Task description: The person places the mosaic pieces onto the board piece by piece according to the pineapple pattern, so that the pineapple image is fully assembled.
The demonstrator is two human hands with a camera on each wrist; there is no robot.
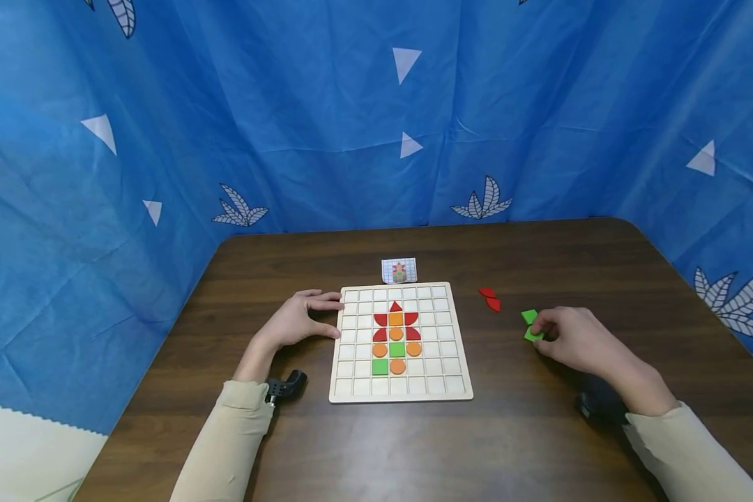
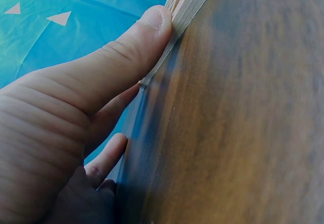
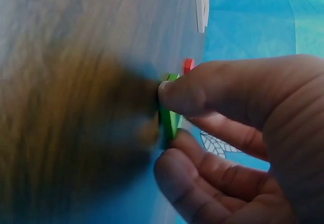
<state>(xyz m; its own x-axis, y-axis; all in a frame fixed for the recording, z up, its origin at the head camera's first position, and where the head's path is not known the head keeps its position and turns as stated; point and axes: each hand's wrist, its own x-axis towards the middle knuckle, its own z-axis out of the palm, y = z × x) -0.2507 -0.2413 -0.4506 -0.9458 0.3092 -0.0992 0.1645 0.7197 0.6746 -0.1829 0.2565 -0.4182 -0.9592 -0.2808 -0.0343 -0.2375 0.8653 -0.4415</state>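
A white gridded board [image 1: 436,387] lies mid-table, bearing a pattern of red, orange and green flat pieces. My left hand [image 1: 297,319] is at its left edge, thumb and fingertips against the rim, fingers fairly straight. The left wrist view has the thumb [image 2: 131,47] along the board's edge. Off to the right, my right hand [image 1: 567,338] pinches a green square tile [image 1: 532,335] between thumb and fingers, low over the table. A second green tile [image 1: 529,316] lies just behind it. In the right wrist view the thumb overlaps the green tile [image 3: 169,120].
A small pattern card [image 1: 399,270] stands behind the board, showing a similar coloured figure. Two red curved pieces [image 1: 489,298] lie between the board and my right hand. A blue patterned curtain [image 1: 326,139] hangs round the brown wooden table [image 1: 376,453].
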